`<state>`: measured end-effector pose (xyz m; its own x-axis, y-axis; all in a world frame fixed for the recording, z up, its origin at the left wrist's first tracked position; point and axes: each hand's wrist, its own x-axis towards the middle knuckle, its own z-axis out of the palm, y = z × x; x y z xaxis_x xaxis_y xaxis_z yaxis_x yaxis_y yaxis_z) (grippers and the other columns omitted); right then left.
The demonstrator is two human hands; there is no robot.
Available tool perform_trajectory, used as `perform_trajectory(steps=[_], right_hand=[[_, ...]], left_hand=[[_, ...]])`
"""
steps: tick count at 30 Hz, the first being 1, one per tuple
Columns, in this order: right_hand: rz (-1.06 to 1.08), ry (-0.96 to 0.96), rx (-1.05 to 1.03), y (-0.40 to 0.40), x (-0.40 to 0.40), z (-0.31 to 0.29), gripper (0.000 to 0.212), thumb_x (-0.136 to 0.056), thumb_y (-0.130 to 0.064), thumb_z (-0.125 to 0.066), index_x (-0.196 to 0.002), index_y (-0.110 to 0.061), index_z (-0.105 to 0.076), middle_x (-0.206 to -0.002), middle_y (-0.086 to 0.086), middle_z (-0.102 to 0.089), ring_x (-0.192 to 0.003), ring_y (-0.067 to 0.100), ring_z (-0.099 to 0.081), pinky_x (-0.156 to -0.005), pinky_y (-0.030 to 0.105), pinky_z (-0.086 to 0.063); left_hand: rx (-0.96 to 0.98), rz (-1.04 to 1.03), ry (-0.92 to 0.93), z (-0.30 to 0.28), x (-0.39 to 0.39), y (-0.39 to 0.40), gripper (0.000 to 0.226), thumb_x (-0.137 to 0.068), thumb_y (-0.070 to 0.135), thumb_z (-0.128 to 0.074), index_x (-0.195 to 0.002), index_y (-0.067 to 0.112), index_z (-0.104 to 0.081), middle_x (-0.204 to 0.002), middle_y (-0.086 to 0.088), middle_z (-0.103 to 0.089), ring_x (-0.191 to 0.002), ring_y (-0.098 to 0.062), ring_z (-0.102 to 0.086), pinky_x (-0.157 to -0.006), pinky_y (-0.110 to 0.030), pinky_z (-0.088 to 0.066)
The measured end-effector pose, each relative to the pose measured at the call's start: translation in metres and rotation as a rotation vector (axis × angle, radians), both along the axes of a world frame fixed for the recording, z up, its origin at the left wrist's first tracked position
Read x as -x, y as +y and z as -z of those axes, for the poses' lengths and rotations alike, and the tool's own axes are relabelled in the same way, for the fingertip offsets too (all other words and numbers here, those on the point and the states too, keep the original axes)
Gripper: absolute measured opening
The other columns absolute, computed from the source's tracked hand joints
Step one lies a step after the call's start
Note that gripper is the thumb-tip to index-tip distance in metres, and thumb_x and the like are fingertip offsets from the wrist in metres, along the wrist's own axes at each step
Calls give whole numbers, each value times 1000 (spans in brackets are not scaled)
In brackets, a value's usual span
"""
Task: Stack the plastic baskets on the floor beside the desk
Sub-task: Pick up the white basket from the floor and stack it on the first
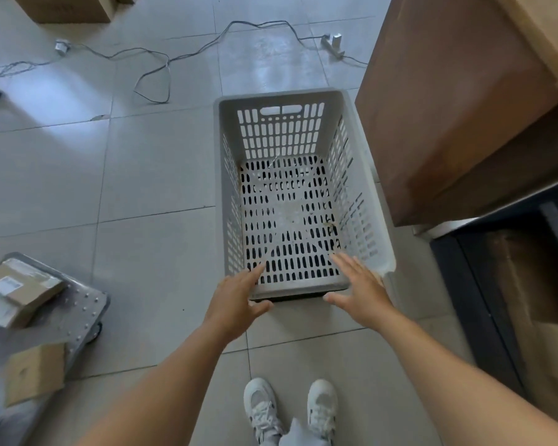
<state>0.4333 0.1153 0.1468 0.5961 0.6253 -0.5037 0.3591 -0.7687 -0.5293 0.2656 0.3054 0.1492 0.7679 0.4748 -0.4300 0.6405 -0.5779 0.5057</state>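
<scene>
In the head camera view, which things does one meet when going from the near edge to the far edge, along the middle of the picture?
White shoes → left hand and right hand, both open at the near rim → grey plastic basket → black cable on the tiled floor.

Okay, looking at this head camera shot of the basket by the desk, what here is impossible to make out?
Head view only:
- Basket: whether more are nested beneath; its floor and walls hide that.
- Left hand and right hand: open at the near rim, contact unclear.
- Desk: top cut off by the frame edge.
- Parcel label: too blurred to read.
- Cable: left end blurs out.
</scene>
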Motion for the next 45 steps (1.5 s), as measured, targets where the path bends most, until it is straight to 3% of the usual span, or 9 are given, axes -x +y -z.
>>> perform_trajectory(steps=[4,7,10,19,22,25,28,36,45], right_hand=[[-57,-134,4,-14,7,10,57,-90,-36,-61,-143,-35,-40,-154,-13,-32,-146,10,-16,-120,38,-4],[-69,-242,-82,-13,2,18,42,-92,-30,-58,-134,-32,-53,-141,-10,-52,-135,12,-39,-116,35,-19],[-42,-314,-132,-10,-3,23,30,-93,-27,-58,-122,-26,-66,-122,-6,-67,-116,19,-56,-100,31,-38],[-29,-267,-76,-10,-4,24,27,-94,-28,-56,-118,-25,-68,-113,0,-71,-107,23,-59,-87,27,-44],[-49,-184,-1,-5,-2,12,33,-95,-25,-54,-127,-20,-59,-127,4,-63,-118,26,-52,-96,35,-42],[-156,-211,22,-10,6,-4,59,-94,-28,-56,-147,-20,-31,-154,-3,-34,-144,21,-26,-116,37,-20],[-123,-224,36,-24,18,-19,75,-92,-35,-57,-153,-22,-16,-161,-5,-15,-149,14,-7,-119,36,-7],[153,-233,84,-77,56,-83,93,-89,-43,-58,-154,-20,4,-163,-3,3,-149,14,5,-121,36,-1],[606,-336,174,-170,132,-160,90,-92,-41,-56,-153,-18,6,-162,-2,4,-149,16,7,-119,36,-1]], left_hand=[[-136,20,-56,10,8,-13,44,-91,35,-56,-135,32,-49,-137,10,-53,-127,-15,-42,-109,-30,-30],[-196,-42,-131,13,2,-14,33,-93,31,-54,-125,27,-61,-125,7,-63,-116,-17,-53,-92,-30,-43],[-241,-57,-151,16,-2,-14,28,-93,30,-54,-117,23,-67,-115,3,-68,-105,-20,-60,-83,-30,-47],[-205,-121,-28,13,-9,-22,29,-93,28,-54,-118,21,-66,-115,-1,-67,-104,-20,-60,-90,-28,-43],[-170,-130,-6,7,-9,-29,35,-93,26,-54,-128,21,-59,-127,-1,-61,-116,-20,-53,-99,-29,-39],[-169,-63,-29,-3,-6,-45,56,-90,29,-59,-142,25,-39,-144,5,-43,-132,-18,-37,-110,-32,-29],[-197,-16,-56,-21,-3,-64,72,-87,34,-62,-149,25,-24,-151,6,-32,-138,-17,-29,-114,-32,-22],[-139,127,-72,-73,-11,-109,92,-84,46,-62,-151,30,-1,-159,8,-8,-146,-14,-10,-119,-38,-12],[-256,666,-90,-138,-19,-171,95,-86,43,-59,-150,23,9,-160,2,6,-147,-18,4,-120,-42,-7]])
